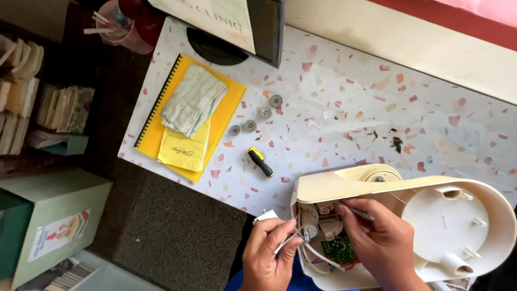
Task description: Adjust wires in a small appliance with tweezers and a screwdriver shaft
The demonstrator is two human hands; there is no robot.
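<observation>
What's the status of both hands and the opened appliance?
Left hand pinching white wires. Right hand holding thin metal tool inside cream appliance housing. Screwdriver lying apart on table.

**Plastic, metal, paper and cloth on a speckled top**

The cream appliance housing (pixel 409 215) is showing as smooth moulded plastic with a soft sheen. Inside it, a green circuit board (pixel 339 250) is looking matt, and white plastic-coated wires (pixel 315 256) are trailing out. The thin tool (pixel 362 215) in the right hand (pixel 379 242) is glinting like metal. The screwdriver (pixel 260 162) is wearing a yellow-and-black plastic or rubber grip. Four round discs (pixel 256 118) are reading as dull grey metal. The tabletop (pixel 350 108) is appearing smooth, white with terrazzo-like flecks. The yellow notebook (pixel 186 116) is showing a matt cover with black spiral binding; the cloth (pixel 193 99) on it is looking woven and crumpled.
</observation>
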